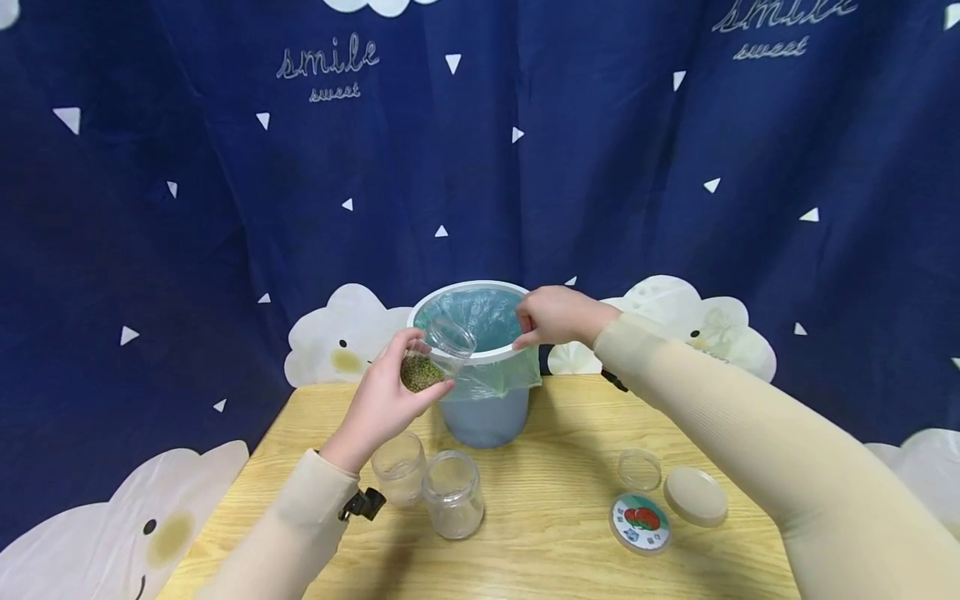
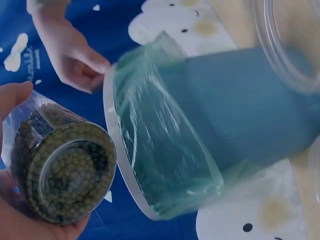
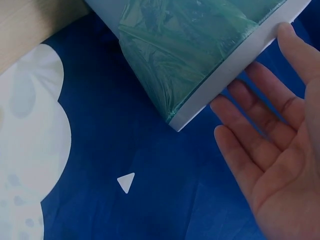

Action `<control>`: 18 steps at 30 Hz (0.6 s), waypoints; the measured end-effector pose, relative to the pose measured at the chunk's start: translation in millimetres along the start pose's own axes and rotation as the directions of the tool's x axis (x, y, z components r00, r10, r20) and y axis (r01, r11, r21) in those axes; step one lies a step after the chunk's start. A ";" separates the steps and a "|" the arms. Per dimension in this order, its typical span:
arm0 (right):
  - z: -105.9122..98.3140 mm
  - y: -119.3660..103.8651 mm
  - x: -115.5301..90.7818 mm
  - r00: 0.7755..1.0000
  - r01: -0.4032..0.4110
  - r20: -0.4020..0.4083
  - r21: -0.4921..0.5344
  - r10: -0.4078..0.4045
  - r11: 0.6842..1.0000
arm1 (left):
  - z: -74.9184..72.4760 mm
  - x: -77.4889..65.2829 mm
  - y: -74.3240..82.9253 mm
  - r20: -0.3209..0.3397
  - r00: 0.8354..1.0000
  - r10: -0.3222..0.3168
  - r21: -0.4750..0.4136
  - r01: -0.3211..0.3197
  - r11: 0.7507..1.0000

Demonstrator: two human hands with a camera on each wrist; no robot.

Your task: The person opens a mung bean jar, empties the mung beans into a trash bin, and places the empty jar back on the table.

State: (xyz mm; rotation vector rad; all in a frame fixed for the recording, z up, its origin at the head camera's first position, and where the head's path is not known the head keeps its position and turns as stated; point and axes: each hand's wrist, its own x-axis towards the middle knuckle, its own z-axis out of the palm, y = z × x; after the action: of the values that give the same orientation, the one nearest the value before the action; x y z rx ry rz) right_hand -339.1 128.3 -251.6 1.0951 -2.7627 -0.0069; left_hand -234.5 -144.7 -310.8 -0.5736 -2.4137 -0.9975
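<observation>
My left hand [image 1: 384,396] grips a clear jar [image 1: 450,342] with green mung beans [image 1: 422,372] in its bottom. The jar is tilted, its mouth over the near left rim of a blue trash bin [image 1: 486,421]. In the left wrist view, the jar's round base [image 2: 70,175] faces the camera with beans packed behind it. My right hand [image 1: 561,315] holds the bin's white rim [image 3: 225,75] on the right side, with the thumb on one side and the fingertips at the other. A green plastic liner [image 1: 491,377] folds down over the bin's outside.
Two clear jars [image 1: 453,493] stand uncapped left of centre on the wooden table [image 1: 555,533]. To the right lie a clear ring-like lid [image 1: 639,469], a beige lid [image 1: 696,496] and a lid with a tomato picture [image 1: 640,522]. A blue curtain [image 1: 480,167] hangs behind.
</observation>
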 end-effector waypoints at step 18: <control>-2.5 -4.1 1.2 0.998 -0.049 0.049 -0.010 0.050 0.999 | -18.0 44.3 -19.0 0.052 0.999 0.001 0.149 -0.009 0.989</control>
State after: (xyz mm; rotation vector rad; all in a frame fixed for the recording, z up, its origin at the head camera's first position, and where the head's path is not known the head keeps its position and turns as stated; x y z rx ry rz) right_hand -336.7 124.7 -249.2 1.0377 -2.8303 -0.0401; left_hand -275.7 -161.4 -285.0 -0.5584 -2.5051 -0.8002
